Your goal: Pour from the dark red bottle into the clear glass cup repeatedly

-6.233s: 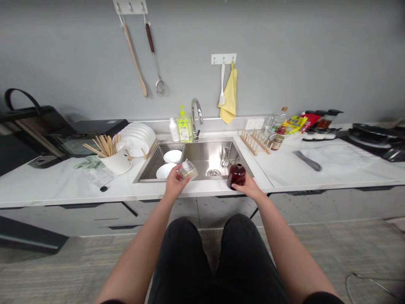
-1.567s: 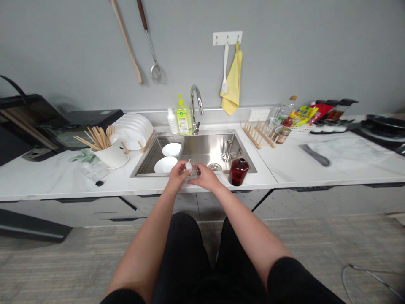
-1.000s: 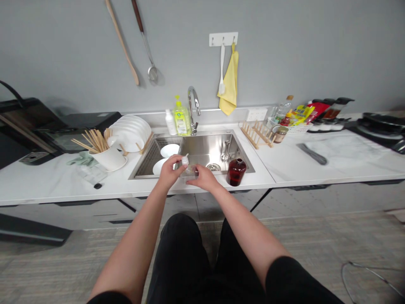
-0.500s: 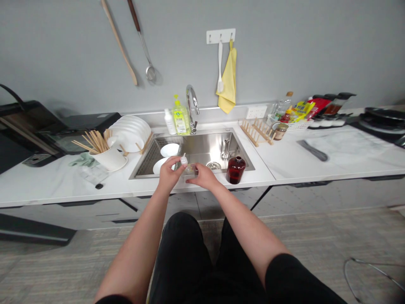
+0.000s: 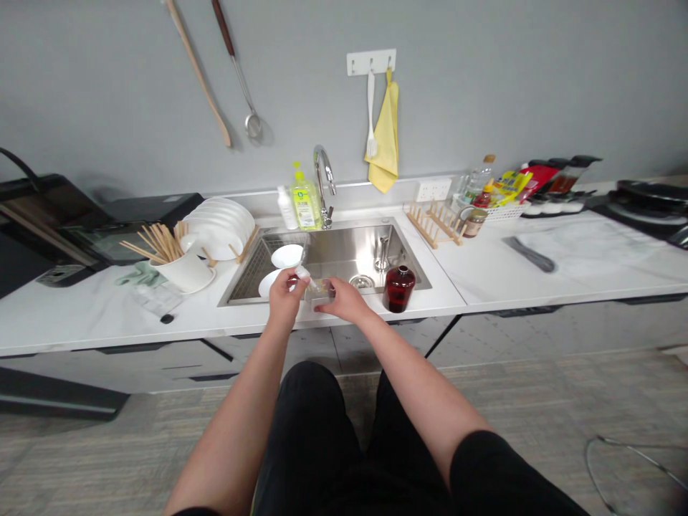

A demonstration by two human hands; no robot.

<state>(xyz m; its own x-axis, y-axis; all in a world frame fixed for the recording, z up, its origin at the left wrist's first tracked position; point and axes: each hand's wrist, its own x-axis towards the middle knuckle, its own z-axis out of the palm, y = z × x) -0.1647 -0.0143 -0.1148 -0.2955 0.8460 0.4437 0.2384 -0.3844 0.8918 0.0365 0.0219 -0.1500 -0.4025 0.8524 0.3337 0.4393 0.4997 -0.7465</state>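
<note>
Mid-frame I see left hand pinching white nozzle, tilted; right hand grips clear container, probably to steady it.

Mid-frame, the left grip pinches a white nozzle and the right grip holds a clear container — right of them, a dark-red bottle on the worktop.

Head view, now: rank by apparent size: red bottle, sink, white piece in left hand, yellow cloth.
1. Sink
2. Yellow cloth
3. Red bottle
4. White piece in the left hand: partly covered, but what shows is clearly smallest.
</note>
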